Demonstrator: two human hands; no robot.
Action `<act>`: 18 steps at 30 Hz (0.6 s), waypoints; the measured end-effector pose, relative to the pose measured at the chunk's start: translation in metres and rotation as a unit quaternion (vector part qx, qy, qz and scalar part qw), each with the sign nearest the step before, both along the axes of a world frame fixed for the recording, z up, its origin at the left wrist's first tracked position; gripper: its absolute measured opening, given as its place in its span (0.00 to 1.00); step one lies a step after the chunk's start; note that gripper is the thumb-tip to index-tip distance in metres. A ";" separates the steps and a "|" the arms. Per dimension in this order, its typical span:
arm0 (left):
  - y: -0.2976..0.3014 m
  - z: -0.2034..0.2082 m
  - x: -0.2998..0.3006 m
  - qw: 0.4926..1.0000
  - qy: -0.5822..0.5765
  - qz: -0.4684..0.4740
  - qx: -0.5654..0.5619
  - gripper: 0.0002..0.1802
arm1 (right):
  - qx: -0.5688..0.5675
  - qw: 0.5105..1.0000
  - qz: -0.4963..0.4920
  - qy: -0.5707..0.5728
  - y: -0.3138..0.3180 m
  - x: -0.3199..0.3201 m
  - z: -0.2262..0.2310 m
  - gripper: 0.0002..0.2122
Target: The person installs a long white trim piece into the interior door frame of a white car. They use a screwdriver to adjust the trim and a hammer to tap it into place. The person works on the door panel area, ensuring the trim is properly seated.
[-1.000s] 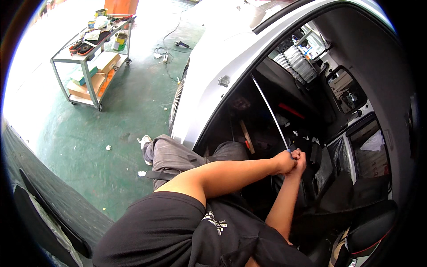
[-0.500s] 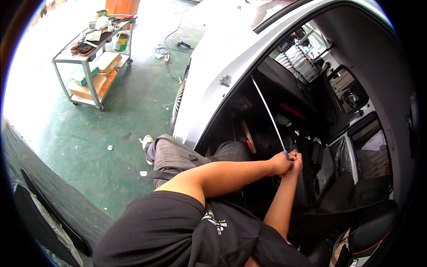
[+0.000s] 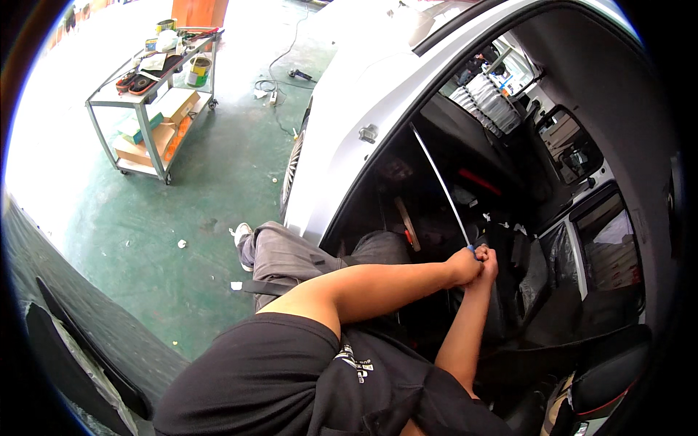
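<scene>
A long, thin, bright metal rod (image 3: 443, 182) with a blue grip slants through the car's open doorway. Its far end lies by the door frame, and its near end is in my hands. My left hand (image 3: 463, 267) is closed around the blue grip, most of which the fingers cover. Pressed against it from the right, my right hand (image 3: 488, 263) is closed at the same end of the rod. Whether the right fingers wrap the grip or my other hand is hard to see. The rod's far tip meets dark trim, and its contact there is unclear.
The white car body (image 3: 349, 138) borders the doorway on the left. Inside are a wood-coloured strip (image 3: 404, 218), dark seats and plastic sheeting (image 3: 561, 258). A metal cart (image 3: 149, 131) with cans and boxes stands on the green floor, near a corded power tool (image 3: 300, 75).
Both hands and the near end of the rod have shifted very slightly to the right. The far end stays at the same place, and the grip remains held.
</scene>
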State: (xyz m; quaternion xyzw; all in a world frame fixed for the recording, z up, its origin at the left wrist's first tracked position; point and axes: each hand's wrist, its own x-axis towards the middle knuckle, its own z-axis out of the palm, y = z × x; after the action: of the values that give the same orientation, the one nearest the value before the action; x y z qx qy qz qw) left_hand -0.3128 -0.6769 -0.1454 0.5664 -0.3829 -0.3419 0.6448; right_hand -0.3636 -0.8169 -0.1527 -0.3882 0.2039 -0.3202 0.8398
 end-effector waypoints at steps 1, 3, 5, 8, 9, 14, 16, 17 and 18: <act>-0.011 -0.008 0.003 0.999 -0.038 0.005 0.001 0.12 | -0.009 1.000 0.003 0.010 0.006 0.005 0.003 0.08; -0.027 -0.010 0.004 0.993 -0.116 0.001 0.011 0.11 | 0.016 0.999 0.033 0.018 0.004 0.005 0.011 0.08; -0.036 -0.005 0.004 0.971 -0.238 -0.008 0.032 0.11 | 0.003 0.999 0.040 0.023 0.010 -0.001 0.026 0.09; -0.046 0.015 0.003 0.828 -0.558 -0.004 0.059 0.10 | -0.045 0.998 0.036 0.018 0.005 0.000 0.043 0.10; -0.052 0.011 0.003 0.919 -0.389 -0.032 0.046 0.09 | -0.045 0.997 0.065 0.001 0.005 -0.001 0.045 0.10; -0.040 0.012 -0.003 0.996 0.057 -0.045 -0.046 0.09 | -0.017 0.999 0.030 0.006 -0.005 -0.002 0.045 0.11; -0.015 0.028 -0.005 0.995 0.088 -0.041 -0.033 0.11 | -0.003 1.000 0.011 0.011 -0.005 -0.004 0.044 0.11; -0.009 0.030 -0.005 0.994 0.095 -0.041 -0.026 0.11 | 0.001 1.000 0.019 0.011 -0.007 -0.004 0.042 0.11; -0.005 0.034 -0.005 0.994 0.103 -0.042 -0.020 0.12 | 0.006 1.000 0.026 0.012 -0.009 -0.005 0.040 0.11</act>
State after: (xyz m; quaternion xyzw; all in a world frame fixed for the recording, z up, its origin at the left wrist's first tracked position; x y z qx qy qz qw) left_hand -0.3180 -0.6819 -0.1118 0.4989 -0.3449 -0.4176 0.6766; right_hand -0.3689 -0.8256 -0.1122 -0.3923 0.2052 -0.2922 0.8477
